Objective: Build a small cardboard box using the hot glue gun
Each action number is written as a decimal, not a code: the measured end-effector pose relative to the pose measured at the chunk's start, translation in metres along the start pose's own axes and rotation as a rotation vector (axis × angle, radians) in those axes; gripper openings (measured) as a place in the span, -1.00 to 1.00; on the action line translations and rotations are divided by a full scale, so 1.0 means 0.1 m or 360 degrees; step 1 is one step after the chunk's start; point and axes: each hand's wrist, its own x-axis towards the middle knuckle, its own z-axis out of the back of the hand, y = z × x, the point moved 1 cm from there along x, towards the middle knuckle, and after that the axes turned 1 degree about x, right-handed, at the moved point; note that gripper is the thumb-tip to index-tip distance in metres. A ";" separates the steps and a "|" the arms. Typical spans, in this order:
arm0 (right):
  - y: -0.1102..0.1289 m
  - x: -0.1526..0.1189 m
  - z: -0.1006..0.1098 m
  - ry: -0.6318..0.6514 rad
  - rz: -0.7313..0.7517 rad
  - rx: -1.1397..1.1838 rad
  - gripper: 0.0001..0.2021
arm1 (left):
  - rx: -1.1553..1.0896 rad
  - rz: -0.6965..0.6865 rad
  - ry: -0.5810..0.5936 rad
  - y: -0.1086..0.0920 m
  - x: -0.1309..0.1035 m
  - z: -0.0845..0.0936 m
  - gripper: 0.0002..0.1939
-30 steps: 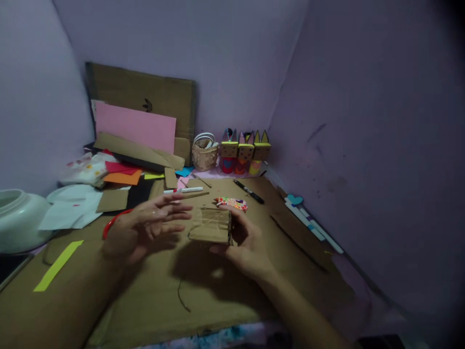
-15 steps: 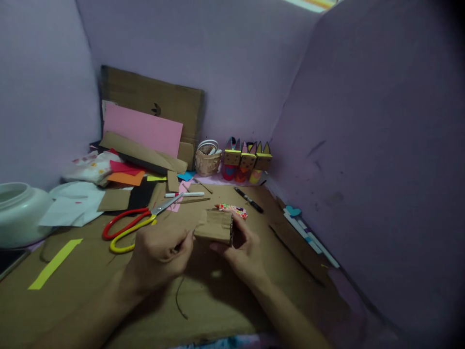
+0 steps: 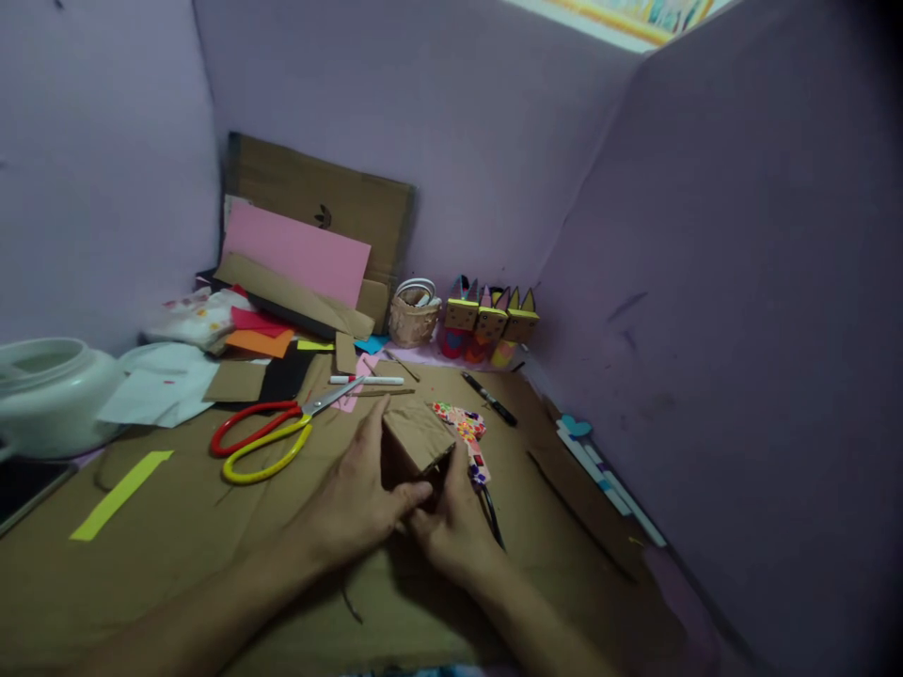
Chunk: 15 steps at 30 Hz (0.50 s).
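Observation:
A small brown cardboard box (image 3: 419,434) is held up between my hands, turned with one corner toward me. My left hand (image 3: 371,489) wraps its left side, fingers along the edge and thumb at the lower front. My right hand (image 3: 451,512) grips the box from the right and below. Both thumbs come close together under the near corner. Just behind lies a flower-patterned glue gun (image 3: 474,442) with a black cord, partly covered by the box and hand. Red and yellow handled scissors (image 3: 275,432) rest open to the left.
A cardboard sheet (image 3: 282,583) covers the table. Around it lie a yellow paper strip (image 3: 121,496), a black pen (image 3: 489,398), a white marker (image 3: 367,381) and white sticks (image 3: 607,480). Paper scraps (image 3: 261,343), a small basket (image 3: 414,318), cat-faced figures (image 3: 492,322) and a white pot (image 3: 56,395) stand behind.
The box has turned so a corner points toward me. My left hand has moved from pinching near its left edge to wrapping its side. More of the glue gun shows; the view has shifted slightly.

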 end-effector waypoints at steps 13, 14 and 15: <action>0.18 0.11 0.24 0.0086 -0.0366 0.0437 -0.16 | 0.0335 -0.0186 0.0544 0.00 0.01 0.17 -0.22; 0.18 0.12 0.23 0.0079 -0.0378 0.0420 -0.16 | 0.0329 -0.0168 0.0551 0.00 0.01 0.16 -0.23; 0.18 0.11 0.23 0.0073 -0.0381 0.0405 -0.16 | 0.0327 -0.0140 0.0546 -0.01 0.01 0.16 -0.22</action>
